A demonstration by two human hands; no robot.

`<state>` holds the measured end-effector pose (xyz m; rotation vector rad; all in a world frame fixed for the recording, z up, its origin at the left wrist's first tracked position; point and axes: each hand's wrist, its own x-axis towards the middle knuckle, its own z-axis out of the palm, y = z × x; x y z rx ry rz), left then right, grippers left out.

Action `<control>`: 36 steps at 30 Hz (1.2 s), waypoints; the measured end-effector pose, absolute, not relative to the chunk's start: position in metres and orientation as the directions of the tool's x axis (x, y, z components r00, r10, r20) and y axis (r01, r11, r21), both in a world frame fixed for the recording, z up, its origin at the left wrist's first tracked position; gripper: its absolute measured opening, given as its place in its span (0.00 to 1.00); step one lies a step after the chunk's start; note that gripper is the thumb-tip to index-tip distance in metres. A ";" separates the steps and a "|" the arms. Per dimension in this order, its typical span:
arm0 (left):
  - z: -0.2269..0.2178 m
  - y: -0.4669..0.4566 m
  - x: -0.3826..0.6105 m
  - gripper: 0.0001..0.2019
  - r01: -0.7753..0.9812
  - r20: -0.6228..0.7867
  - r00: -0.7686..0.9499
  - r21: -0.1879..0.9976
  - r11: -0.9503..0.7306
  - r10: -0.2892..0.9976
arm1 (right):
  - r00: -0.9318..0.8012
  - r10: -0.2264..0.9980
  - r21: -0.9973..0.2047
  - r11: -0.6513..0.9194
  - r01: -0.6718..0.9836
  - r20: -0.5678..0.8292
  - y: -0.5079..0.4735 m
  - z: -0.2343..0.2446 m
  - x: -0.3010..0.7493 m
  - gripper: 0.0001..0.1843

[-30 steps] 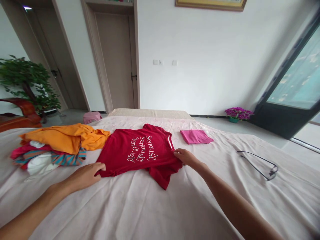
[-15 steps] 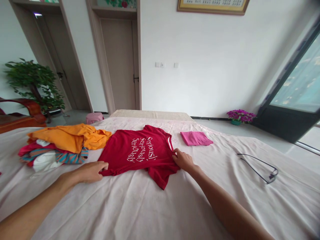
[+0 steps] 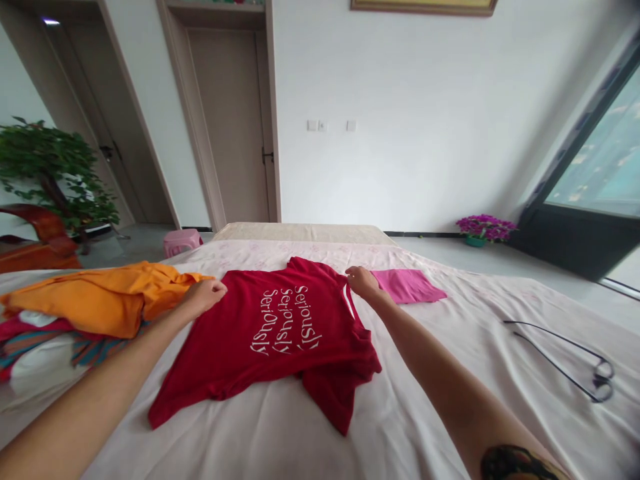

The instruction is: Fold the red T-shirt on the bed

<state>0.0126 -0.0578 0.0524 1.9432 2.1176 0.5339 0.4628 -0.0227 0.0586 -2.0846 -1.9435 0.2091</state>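
A dark red T-shirt (image 3: 235,340) lies spread sideways before me, its white lettering facing up and its collar to the right. At the far left corner of its hem, my left hand (image 3: 204,297) is closed with curled fingers on the cloth. My right hand (image 3: 363,281) pinches the shirt's far edge beside the collar. The near sleeve hangs toward me, flat on the sheet. Just right of my right hand lies a folded pink cloth (image 3: 413,285).
A pile of clothes with an orange garment (image 3: 100,297) on top lies left, partly behind my left forearm. Black-framed glasses (image 3: 560,357) rest at the right on the pale sheet (image 3: 425,440). Beyond stand a pink stool (image 3: 183,242) and potted purple flowers (image 3: 483,228).
Both hands have moved from the shirt's near hem and collar to its far edge. The shirt's near left corner now lies closer to me. The view has shifted slightly.
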 end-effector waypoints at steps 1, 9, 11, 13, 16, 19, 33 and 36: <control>0.050 -0.046 0.013 0.13 0.913 0.096 -0.130 0.399 0.081 0.987 | 0.088 0.992 -0.300 -0.059 0.952 0.085 -0.011 0.056 0.461 0.24; 0.029 0.020 0.014 0.25 0.912 0.116 -0.334 0.290 0.290 0.935 | 0.141 0.989 -0.238 -0.128 0.963 0.041 0.042 0.030 0.433 0.20; 0.019 0.023 0.017 0.30 0.906 0.114 -0.373 0.257 0.336 0.921 | 0.146 0.988 -0.214 -0.132 0.968 0.051 0.045 0.025 0.425 0.21; 0.009 0.020 0.019 0.28 0.912 0.122 -0.373 0.231 0.339 0.920 | 0.135 0.990 -0.199 -0.122 0.972 0.051 0.045 0.021 0.420 0.20; -0.001 0.012 0.021 0.22 0.933 0.178 -0.326 0.217 0.286 0.929 | 0.101 0.994 -0.192 -0.090 0.977 0.050 0.047 0.021 0.420 0.17; 0.001 0.012 0.022 0.20 0.943 0.301 -0.310 0.216 0.251 0.902 | 0.115 0.986 -0.180 -0.093 0.979 0.118 0.055 0.029 0.428 0.20; -0.011 -0.026 0.021 0.26 0.992 0.408 0.095 0.036 -0.119 0.908 | -0.161 0.914 -0.268 0.271 0.924 0.372 -0.032 0.035 0.445 0.17; -0.004 -0.073 0.017 0.24 0.942 0.422 0.245 0.111 -0.318 0.873 | -0.425 0.832 -0.383 0.545 0.746 0.357 -0.103 0.048 0.443 0.11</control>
